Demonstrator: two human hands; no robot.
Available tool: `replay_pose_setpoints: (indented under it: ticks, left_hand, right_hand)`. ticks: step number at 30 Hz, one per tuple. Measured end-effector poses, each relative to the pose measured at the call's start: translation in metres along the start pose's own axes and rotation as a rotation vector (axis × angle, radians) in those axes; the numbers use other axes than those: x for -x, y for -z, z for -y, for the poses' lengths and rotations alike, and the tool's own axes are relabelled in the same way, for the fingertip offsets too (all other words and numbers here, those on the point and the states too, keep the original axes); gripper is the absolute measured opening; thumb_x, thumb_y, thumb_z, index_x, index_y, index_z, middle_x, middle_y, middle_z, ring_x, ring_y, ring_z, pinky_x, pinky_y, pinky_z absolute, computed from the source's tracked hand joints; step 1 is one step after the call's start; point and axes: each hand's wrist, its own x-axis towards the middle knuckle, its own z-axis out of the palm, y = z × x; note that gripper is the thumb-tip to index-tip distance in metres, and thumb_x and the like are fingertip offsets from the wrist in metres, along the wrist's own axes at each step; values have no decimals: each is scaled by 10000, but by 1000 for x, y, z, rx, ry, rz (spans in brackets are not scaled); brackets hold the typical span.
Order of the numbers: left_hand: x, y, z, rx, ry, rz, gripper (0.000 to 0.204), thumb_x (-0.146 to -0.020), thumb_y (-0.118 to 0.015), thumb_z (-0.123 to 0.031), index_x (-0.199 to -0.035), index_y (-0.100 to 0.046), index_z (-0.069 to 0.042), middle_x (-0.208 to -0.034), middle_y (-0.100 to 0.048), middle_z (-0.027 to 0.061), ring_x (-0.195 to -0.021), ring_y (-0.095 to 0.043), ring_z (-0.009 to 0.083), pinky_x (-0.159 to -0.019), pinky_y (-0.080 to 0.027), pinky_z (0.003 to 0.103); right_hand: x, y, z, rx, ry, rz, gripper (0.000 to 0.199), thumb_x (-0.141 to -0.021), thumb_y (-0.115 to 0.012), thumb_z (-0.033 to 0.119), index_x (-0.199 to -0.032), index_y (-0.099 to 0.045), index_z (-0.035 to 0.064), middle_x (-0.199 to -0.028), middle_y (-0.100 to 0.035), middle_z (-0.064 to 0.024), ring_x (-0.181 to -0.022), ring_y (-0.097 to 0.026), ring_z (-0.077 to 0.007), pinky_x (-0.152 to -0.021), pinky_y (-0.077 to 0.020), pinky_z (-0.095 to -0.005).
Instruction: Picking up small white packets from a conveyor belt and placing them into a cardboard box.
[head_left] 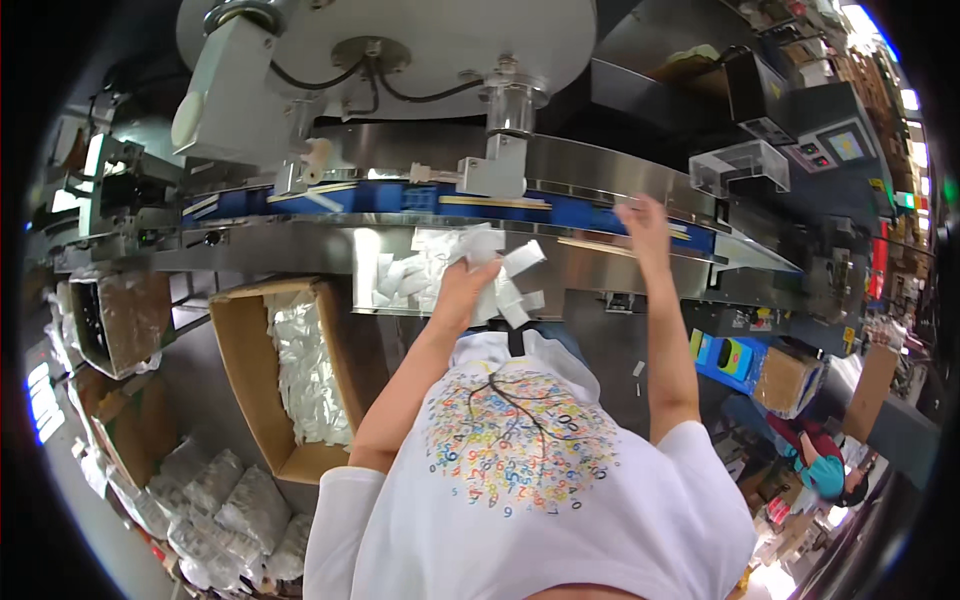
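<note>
My left hand (468,290) is at a heap of small white flat packets (415,272) on the metal ledge in front of me. Its thumb and fingers close around some of the packets, a few of which stick out to its right. Farther right, my right hand (645,226) reaches over the blue conveyor (585,214). Its fingers look bent, but blur hides whether they hold anything. Thin pale wooden sticks, perhaps chopsticks (495,202), lie along the conveyor, and more sticks (600,246) lie on its near metal edge.
A large white machine housing (390,60) hangs over the conveyor. Below left, an open cardboard box (245,375) holds many white packets. Filled plastic bags (250,510) lie beyond it. At right are a control box (835,145), a blue bin (728,360) and another person (820,465).
</note>
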Motion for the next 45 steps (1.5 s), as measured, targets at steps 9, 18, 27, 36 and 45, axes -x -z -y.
replay_pose_setpoints:
  ticks: [9, 18, 27, 36, 45]
  left_hand:
    - [-9, 18, 10, 6, 16, -84, 402, -773, -662, -154, -1101, -528, 35, -1004, -606, 92, -874, -570, 156, -773, -452, 279]
    - [-2, -16, -6, -280, 35, 21, 355, -759, -657, -264, -973, -610, 15, -926, -618, 83, -805, -557, 152, -709, -442, 291]
    - [-30, -86, 21, -598, 99, 232, 440, -749, -653, -324, -1021, -603, 19, -953, -625, 158, -876, -583, 213, -760, -450, 344]
    - [-41, -100, 29, -283, 151, 210, 276, -788, -634, -162, -984, -584, 24, -862, -639, 82, -744, -595, 143, -664, -467, 291]
    - [-61, -96, 38, -121, 36, 28, 332, -794, -639, -196, -1040, -543, 6, -915, -605, 99, -752, -584, 150, -661, -477, 280]
  right_hand:
    - [5, -33, 42, -562, -422, 223, 137, -766, -629, 125, -773, -640, -12, -863, -647, -80, -749, -604, -121, -691, -483, -274]
    - [5, 19, 1, 133, -96, 175, 79, -694, -631, 108, -685, -611, 31, -767, -623, -121, -722, -596, -230, -654, -457, -334]
    - [15, 20, 23, -243, 137, 329, 419, -678, -720, 153, -1063, -583, 65, -1118, -539, -120, -1059, -507, -244, -902, -409, -332]
    - [-34, 55, -89, 549, 251, 37, 268, -637, -717, 167, -867, -631, 60, -937, -573, -115, -937, -516, -282, -766, -434, -394]
    - [41, -13, -7, -365, -291, 545, 158, -776, -641, 157, -846, -584, 27, -715, -600, -74, -707, -598, -207, -637, -455, -309]
